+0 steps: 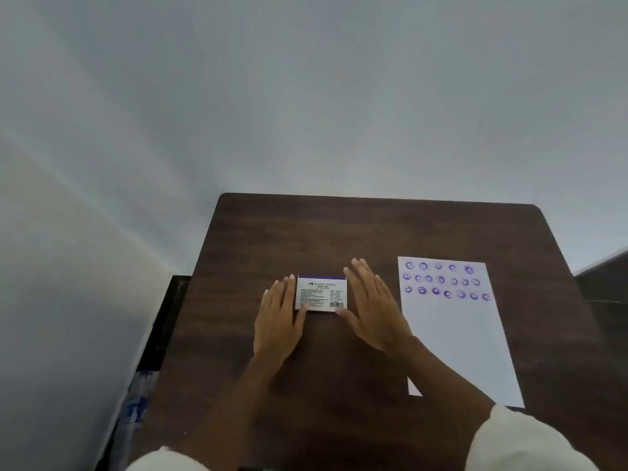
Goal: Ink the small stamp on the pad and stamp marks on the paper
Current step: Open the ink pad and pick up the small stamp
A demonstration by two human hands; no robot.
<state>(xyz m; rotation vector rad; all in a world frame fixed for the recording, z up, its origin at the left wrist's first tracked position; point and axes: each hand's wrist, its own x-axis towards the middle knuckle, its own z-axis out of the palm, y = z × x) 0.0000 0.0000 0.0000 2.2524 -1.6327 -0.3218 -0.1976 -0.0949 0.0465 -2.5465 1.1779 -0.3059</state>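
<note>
Hands flanked the closed stamp pad box (321, 293) on the dark wooden desk (339, 232), and the layout read as a setup or a tidy-up, not an inking step. On the left side, the left hand (277, 316) lay flat, fingers straight, its thumb tip touching the near-left corner of the box; that grip was released and held nothing, and seemed placed to steady the box. One box sat in the middle, white label up with a purple band along its far edge, lid apparently shut, so no ink surface was exposed. Just right of it, the right hand (372, 305) was likewise flat and spread, thumb tip at the near-right corner, grip released, mirroring the other as if to square or open the case. Further right, apart from the box, one sheet of paper (455, 341) lay with three rows of purple round marks (441, 280) across its top: five, seven and seven, nineteen as far as I could count. Its lower part was blank, likely left for more rows. No small stamp was visible anywhere; I could not tell where it was.
</note>
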